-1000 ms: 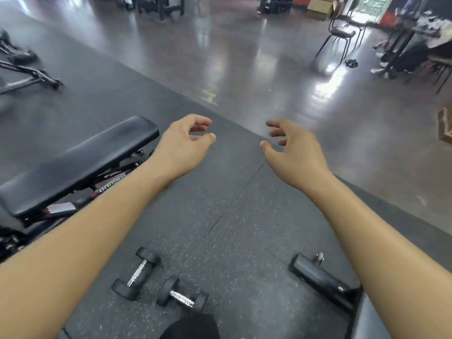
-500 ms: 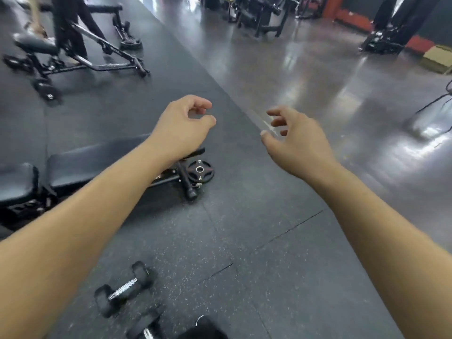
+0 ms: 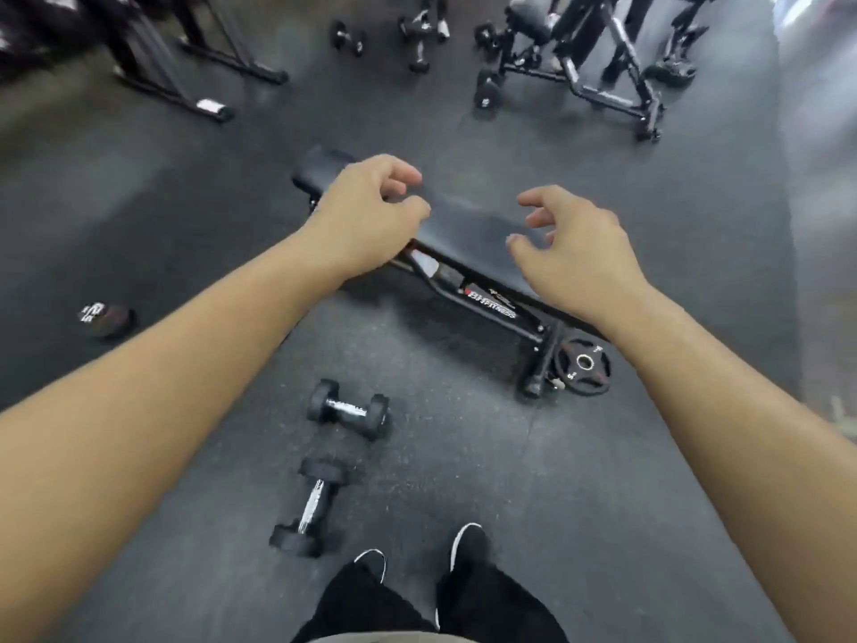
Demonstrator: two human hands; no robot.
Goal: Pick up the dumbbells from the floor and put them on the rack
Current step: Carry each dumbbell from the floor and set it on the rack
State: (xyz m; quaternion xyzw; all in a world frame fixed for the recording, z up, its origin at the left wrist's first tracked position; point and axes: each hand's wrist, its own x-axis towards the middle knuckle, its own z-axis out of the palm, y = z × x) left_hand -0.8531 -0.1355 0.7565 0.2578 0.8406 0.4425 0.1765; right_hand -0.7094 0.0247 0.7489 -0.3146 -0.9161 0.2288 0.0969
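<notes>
Two small black dumbbells with chrome handles lie on the rubber floor just ahead of my feet: one lies crosswise, the other points away from me, nearer my shoes. Both arms reach forward above them. My left hand hangs loosely curled and holds nothing. My right hand is spread with bent fingers, also empty. Both hands hover over a bench, well beyond the dumbbells. A dark frame at the top left may be the rack, but it is too blurred to be sure.
A black flat bench lies across the floor ahead, with a weight plate at its right foot. More dumbbells and a black machine frame stand at the back. A dark round weight lies at the left.
My view has swung left and tilted down. The two dumbbells and my feet now sit near the middle. Both hands stay empty and curled in front of me.
</notes>
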